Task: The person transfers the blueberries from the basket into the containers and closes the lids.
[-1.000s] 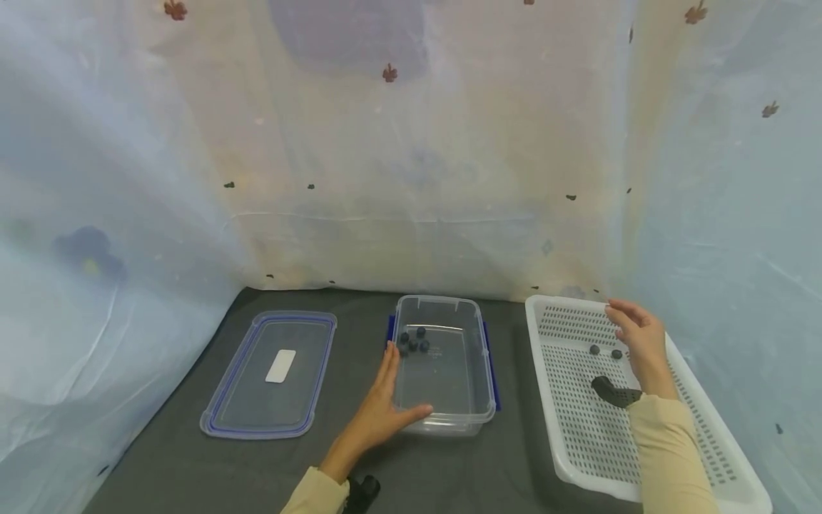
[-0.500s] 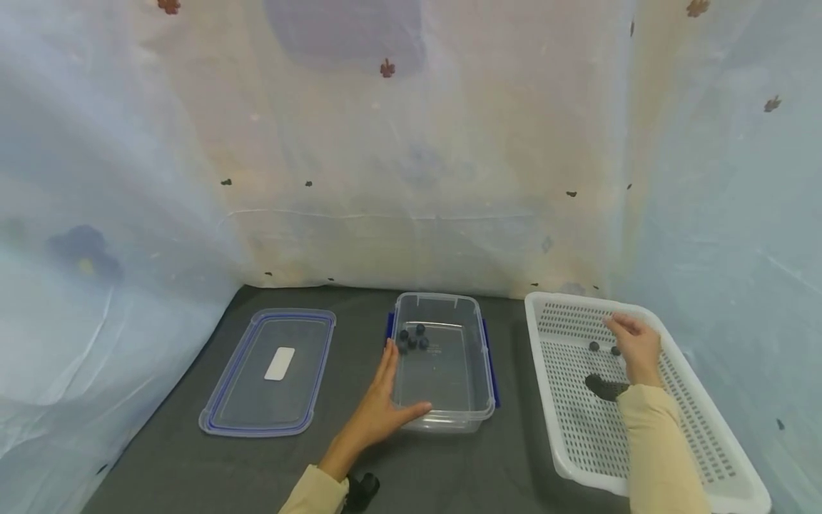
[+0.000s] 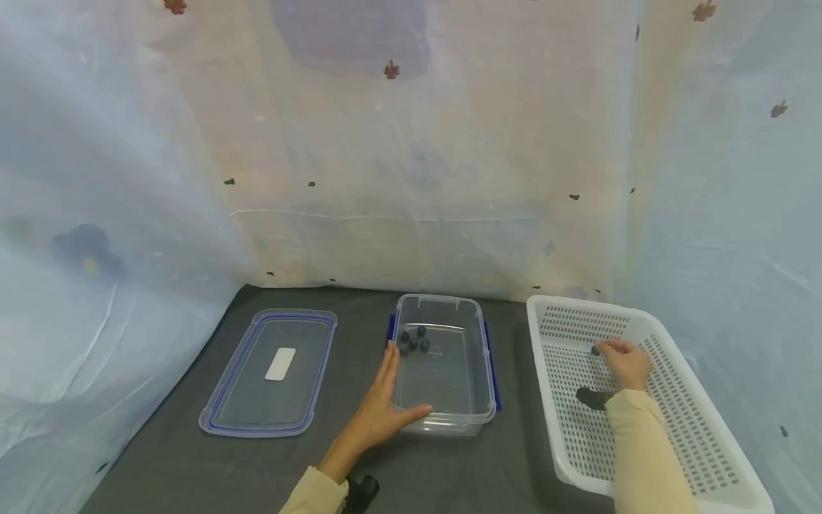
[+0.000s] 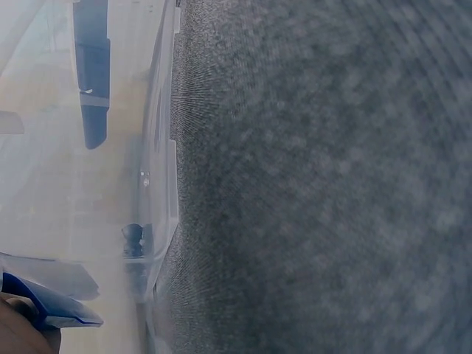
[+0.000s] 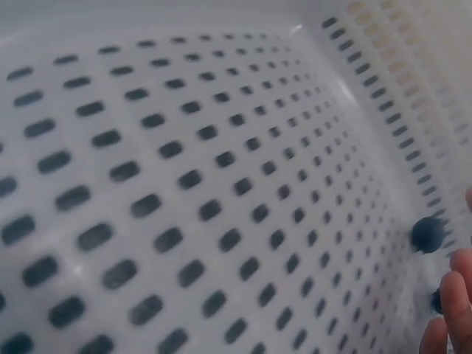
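Observation:
My left hand (image 3: 379, 410) lies along the left side of a clear plastic food container (image 3: 449, 389), fingers straight and thumb at its front rim. Several blueberries (image 3: 413, 344) are grouped at the left inside it. A fingertip (image 4: 26, 328) shows beside a blue latch (image 4: 55, 306) in the left wrist view. My right hand (image 3: 626, 364) reaches down into a white perforated basket (image 3: 581, 428). One blueberry (image 5: 428, 234) sits apart from its fingers in the right wrist view; another blueberry (image 5: 436, 301) is partly hidden behind the fingertips (image 5: 455, 299).
A clear lid (image 3: 298, 392) with a blue seal and a white label (image 3: 280, 364) lies flat on the dark tabletop (image 3: 173, 464), left of the container. Patterned sheeting (image 3: 411, 178) rises behind the table and along both sides.
My right hand has come down and left, from above the basket's far right side to the blueberries, covering one in the head view. The left hand and container stay in place.

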Action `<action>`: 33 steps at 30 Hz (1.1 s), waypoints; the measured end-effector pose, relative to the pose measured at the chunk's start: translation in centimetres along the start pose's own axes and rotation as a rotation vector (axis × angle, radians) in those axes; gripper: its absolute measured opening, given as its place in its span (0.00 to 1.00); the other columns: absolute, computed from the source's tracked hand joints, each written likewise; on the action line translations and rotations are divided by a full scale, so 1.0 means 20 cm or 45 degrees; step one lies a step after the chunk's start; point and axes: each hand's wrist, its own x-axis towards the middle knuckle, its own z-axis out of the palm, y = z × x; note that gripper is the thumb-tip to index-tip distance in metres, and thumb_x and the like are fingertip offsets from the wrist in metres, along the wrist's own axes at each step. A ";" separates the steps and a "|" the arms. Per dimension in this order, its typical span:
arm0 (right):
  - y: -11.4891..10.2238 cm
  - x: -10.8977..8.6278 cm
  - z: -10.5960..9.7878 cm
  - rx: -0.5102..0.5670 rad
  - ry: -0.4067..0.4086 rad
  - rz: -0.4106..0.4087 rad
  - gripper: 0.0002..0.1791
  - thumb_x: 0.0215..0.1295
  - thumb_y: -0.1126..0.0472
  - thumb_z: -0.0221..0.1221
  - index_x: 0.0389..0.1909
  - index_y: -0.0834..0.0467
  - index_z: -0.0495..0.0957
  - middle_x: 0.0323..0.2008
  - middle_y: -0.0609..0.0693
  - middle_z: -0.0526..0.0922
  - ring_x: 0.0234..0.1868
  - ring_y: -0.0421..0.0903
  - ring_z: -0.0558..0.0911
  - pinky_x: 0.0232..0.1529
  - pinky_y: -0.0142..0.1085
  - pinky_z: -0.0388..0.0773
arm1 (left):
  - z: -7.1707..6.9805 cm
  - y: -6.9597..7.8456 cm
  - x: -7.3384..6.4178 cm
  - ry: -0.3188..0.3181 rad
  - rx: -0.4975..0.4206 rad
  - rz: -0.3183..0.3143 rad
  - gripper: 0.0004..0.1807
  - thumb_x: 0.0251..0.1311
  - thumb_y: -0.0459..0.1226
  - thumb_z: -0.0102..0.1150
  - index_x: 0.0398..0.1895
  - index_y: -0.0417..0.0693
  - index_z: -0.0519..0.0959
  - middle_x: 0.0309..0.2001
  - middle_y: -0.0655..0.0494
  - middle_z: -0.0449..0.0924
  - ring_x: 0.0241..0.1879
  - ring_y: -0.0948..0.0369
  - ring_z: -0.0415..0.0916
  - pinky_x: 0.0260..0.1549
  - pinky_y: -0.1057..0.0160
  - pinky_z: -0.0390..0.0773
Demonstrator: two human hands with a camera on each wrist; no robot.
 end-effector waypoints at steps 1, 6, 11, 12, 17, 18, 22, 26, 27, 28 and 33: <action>0.01 0.00 0.01 -0.029 -0.007 0.002 0.25 0.66 0.56 0.58 0.55 0.73 0.72 0.53 0.70 0.73 0.52 0.63 0.71 0.52 0.54 0.67 | 0.00 0.00 0.00 0.000 0.001 0.002 0.64 0.50 0.56 0.71 0.78 0.44 0.37 0.77 0.49 0.30 0.73 0.48 0.36 0.64 0.38 0.49; 0.04 0.03 0.03 -0.110 -0.005 -0.050 0.23 0.64 0.59 0.58 0.51 0.74 0.74 0.49 0.72 0.75 0.48 0.64 0.72 0.50 0.54 0.67 | 0.00 -0.01 0.00 0.009 0.015 0.011 0.64 0.50 0.55 0.71 0.78 0.44 0.37 0.77 0.48 0.30 0.73 0.46 0.37 0.63 0.37 0.51; 0.04 0.02 0.06 -0.110 -0.018 -0.076 0.21 0.62 0.63 0.58 0.50 0.75 0.73 0.49 0.74 0.72 0.52 0.67 0.68 0.56 0.58 0.61 | 0.00 -0.01 0.00 0.013 0.006 0.008 0.64 0.50 0.55 0.71 0.78 0.44 0.38 0.77 0.48 0.30 0.73 0.46 0.37 0.63 0.37 0.50; 0.03 0.01 0.06 -0.113 -0.029 -0.071 0.21 0.62 0.64 0.57 0.51 0.76 0.73 0.50 0.74 0.71 0.54 0.68 0.66 0.58 0.59 0.59 | 0.00 -0.01 0.00 0.015 0.005 0.008 0.64 0.50 0.55 0.71 0.78 0.44 0.38 0.77 0.48 0.31 0.73 0.46 0.37 0.63 0.37 0.50; 0.02 0.00 0.07 -0.150 -0.032 -0.026 0.19 0.60 0.67 0.57 0.49 0.76 0.72 0.50 0.74 0.69 0.56 0.69 0.63 0.62 0.60 0.54 | 0.01 -0.02 0.00 0.020 0.027 -0.001 0.64 0.49 0.57 0.71 0.78 0.44 0.39 0.77 0.48 0.31 0.73 0.45 0.39 0.62 0.37 0.52; 0.02 0.01 0.07 -0.151 -0.024 -0.011 0.18 0.60 0.67 0.57 0.48 0.75 0.72 0.50 0.73 0.69 0.56 0.68 0.63 0.62 0.60 0.54 | 0.02 -0.02 0.00 0.022 0.031 -0.001 0.64 0.49 0.57 0.71 0.78 0.44 0.39 0.77 0.48 0.31 0.73 0.45 0.39 0.62 0.37 0.53; 0.04 0.01 0.07 -0.162 -0.008 0.020 0.18 0.62 0.67 0.57 0.49 0.75 0.72 0.51 0.73 0.68 0.58 0.68 0.63 0.63 0.60 0.54 | 0.02 -0.02 -0.01 0.009 0.041 -0.008 0.64 0.49 0.57 0.70 0.78 0.43 0.39 0.77 0.50 0.30 0.73 0.45 0.39 0.62 0.36 0.51; 0.03 0.01 0.06 -0.151 -0.022 0.009 0.21 0.64 0.63 0.56 0.51 0.75 0.72 0.55 0.74 0.67 0.60 0.70 0.62 0.63 0.59 0.53 | 0.02 -0.01 -0.01 0.004 0.043 -0.003 0.64 0.50 0.57 0.70 0.78 0.43 0.38 0.77 0.50 0.30 0.73 0.45 0.38 0.63 0.37 0.51; 0.02 0.01 0.05 -0.144 -0.027 -0.004 0.21 0.65 0.62 0.56 0.52 0.75 0.72 0.56 0.75 0.66 0.60 0.71 0.61 0.63 0.59 0.52 | 0.02 -0.01 -0.01 0.006 0.040 -0.001 0.64 0.50 0.57 0.70 0.78 0.43 0.39 0.77 0.50 0.30 0.73 0.46 0.38 0.63 0.37 0.51; 0.01 0.01 0.04 -0.140 -0.035 -0.017 0.22 0.66 0.61 0.56 0.52 0.75 0.72 0.57 0.75 0.66 0.61 0.71 0.61 0.64 0.59 0.52 | 0.02 -0.01 -0.01 0.009 0.040 0.002 0.64 0.50 0.57 0.70 0.77 0.43 0.39 0.77 0.48 0.31 0.73 0.46 0.38 0.63 0.37 0.51; -0.04 0.03 0.00 -0.072 -0.026 -0.075 0.24 0.66 0.57 0.56 0.53 0.74 0.73 0.57 0.73 0.70 0.61 0.70 0.63 0.64 0.59 0.51 | 0.01 -0.01 0.00 0.012 0.029 0.003 0.64 0.50 0.57 0.71 0.77 0.42 0.39 0.77 0.47 0.31 0.73 0.46 0.38 0.63 0.37 0.51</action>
